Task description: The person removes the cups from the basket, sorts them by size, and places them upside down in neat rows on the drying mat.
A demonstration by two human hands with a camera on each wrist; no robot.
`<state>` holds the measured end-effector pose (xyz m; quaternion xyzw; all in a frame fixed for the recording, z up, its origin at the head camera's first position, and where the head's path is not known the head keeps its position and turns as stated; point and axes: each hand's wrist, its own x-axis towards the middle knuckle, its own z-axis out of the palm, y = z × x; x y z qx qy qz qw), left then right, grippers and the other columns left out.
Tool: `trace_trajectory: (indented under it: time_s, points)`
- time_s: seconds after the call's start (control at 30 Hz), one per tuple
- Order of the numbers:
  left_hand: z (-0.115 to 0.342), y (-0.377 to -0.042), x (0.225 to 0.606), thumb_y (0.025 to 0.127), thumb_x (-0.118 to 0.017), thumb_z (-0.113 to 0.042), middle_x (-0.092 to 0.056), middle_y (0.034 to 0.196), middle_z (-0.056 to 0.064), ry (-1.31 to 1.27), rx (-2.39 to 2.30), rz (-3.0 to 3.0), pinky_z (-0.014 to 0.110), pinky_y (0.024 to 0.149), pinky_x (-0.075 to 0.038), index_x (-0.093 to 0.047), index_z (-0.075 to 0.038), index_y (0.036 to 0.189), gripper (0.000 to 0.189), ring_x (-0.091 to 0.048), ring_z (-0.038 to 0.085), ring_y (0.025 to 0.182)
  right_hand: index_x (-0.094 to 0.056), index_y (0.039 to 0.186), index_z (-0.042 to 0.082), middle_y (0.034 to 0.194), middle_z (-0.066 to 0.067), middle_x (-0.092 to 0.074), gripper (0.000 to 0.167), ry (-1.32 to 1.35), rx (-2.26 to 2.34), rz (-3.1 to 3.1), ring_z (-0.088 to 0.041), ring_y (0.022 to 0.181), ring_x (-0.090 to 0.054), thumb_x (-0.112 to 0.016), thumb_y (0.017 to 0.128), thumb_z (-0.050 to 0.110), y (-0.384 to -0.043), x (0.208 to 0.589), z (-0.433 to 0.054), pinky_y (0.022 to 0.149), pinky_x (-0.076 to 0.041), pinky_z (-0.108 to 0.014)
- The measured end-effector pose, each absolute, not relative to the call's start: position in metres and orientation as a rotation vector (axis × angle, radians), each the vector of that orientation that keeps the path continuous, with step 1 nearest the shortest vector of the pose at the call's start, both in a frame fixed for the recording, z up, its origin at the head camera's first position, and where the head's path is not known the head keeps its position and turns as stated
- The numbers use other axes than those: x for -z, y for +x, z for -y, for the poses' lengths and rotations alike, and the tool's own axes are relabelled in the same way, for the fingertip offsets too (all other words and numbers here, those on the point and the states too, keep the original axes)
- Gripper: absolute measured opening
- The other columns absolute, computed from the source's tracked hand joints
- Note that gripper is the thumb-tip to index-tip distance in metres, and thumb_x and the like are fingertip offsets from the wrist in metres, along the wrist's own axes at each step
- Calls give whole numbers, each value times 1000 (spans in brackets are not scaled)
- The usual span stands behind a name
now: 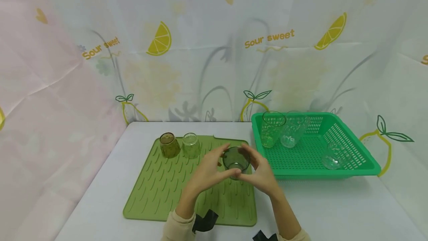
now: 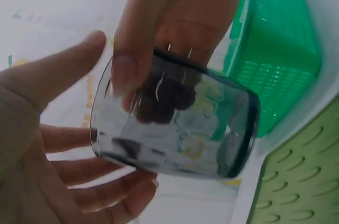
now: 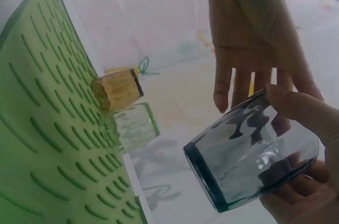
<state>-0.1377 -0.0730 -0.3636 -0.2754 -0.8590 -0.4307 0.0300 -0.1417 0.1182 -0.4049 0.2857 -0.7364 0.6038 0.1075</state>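
A grey-tinted glass tumbler (image 1: 236, 156) is held above the front half of a green drying mat (image 1: 160, 192). My right hand (image 1: 263, 177) grips it, with the thumb across its side and the fingers round the opposite side, as the right wrist view shows. On the other side, my left hand (image 1: 208, 170) is beside the tumbler with relaxed, spread fingers. In the left wrist view its thumb (image 2: 79, 62) stands apart from the glass, while its fingertips reach close along the lower side. An amber glass (image 1: 169, 146) and a pale clear glass (image 1: 191, 146) stand at the mat's back left.
A green plastic basket (image 1: 321, 174) sits to the right of the mat. Two tall clear glasses, one the near-left glass (image 1: 272, 129), stand in its left part, and a shorter glass (image 1: 334, 158) leans at its right. A printed curtain (image 1: 200, 47) hangs behind the white table (image 1: 100, 192).
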Motion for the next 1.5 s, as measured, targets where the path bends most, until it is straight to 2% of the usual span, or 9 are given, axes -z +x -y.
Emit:
trace_trajectory:
  time_s: [0.13, 0.3, 0.5, 0.73, 0.97, 1.2, 1.3, 1.4, 1.5]
  points:
    - [66, -138, 358, 82, -73, -37, -48, 135, 24, -791, 1099, 2775, 51, 95, -45, -39, 4, 139, 79, -48, 39, 122, -37, 136, -13, 130, -30, -51, 75, 824, -1718, 2208, -42, 122, -46, -76, 72, -6, -140, 407, -113, 102, -41, -33]
    - [57, -138, 353, 79, -73, -45, -50, 131, 28, -707, 846, 2886, 52, 95, -45, -44, 6, 135, 82, -49, 42, 120, -38, 135, -13, 130, -28, -51, 76, 779, -1598, 2257, -42, 121, -48, -78, 72, -3, -138, 411, -106, 96, -42, -52]
    - [47, -134, 349, 77, -74, -46, -53, 128, 25, -589, 682, 2945, 50, 93, -47, -47, 6, 132, 80, -51, 40, 117, -42, 135, -10, 133, -26, -49, 77, 732, -1398, 2332, -40, 120, -50, -80, 69, 2, -136, 409, -99, 92, -47, -53]
    - [44, -135, 352, 73, -77, -46, -62, 115, 20, -519, 641, 2898, 45, 82, -53, -54, 3, 127, 76, -61, 35, 102, -44, 134, -9, 130, -24, -53, 80, 740, -1199, 2361, -38, 116, -53, -82, 66, 6, -135, 407, -98, 88, -49, -52]
    - [58, -141, 364, 71, -80, -39, -64, 113, 20, -597, 1013, 2740, 45, 80, -53, -56, 4, 123, 72, -62, 34, 100, -39, 136, -13, 131, -26, -52, 88, 797, -1148, 2342, -42, 119, -50, -85, 65, 12, -132, 402, -106, 90, -46, -56]
    - [77, -142, 376, 74, -80, -25, -62, 117, 19, -604, 1583, 2496, 42, 74, -55, -56, 2, 125, 62, -64, 31, 94, -39, 139, -6, 137, -23, -48, 92, 759, -1323, 2315, -42, 126, -43, -87, 62, 8, -133, 400, -130, 96, -39, -60]
    - [84, -141, 381, 79, -77, -22, -60, 119, 19, -579, 1847, 2415, 38, 77, -55, -52, 0, 130, 61, -62, 33, 100, -36, 142, -3, 140, -22, -45, 92, 726, -1467, 2309, -40, 129, -39, -85, 65, 5, -133, 399, -140, 101, -35, -57]
    - [88, -140, 386, 82, -73, -19, -58, 122, 20, -537, 2046, 2343, 35, 81, -54, -48, 1, 134, 60, -59, 33, 106, -34, 144, 0, 142, -23, -42, 90, 712, -1592, 2304, -31, 132, -39, -83, 68, 5, -132, 400, -147, 106, -36, -39]
    - [90, -139, 389, 84, -71, -15, -55, 126, 22, -499, 2217, 2258, 33, 84, -54, -45, 2, 136, 60, -56, 34, 112, -33, 145, 2, 141, -24, -42, 89, 735, -1677, 2280, -15, 131, -43, -81, 70, 4, -132, 401, -149, 104, -37, -20]
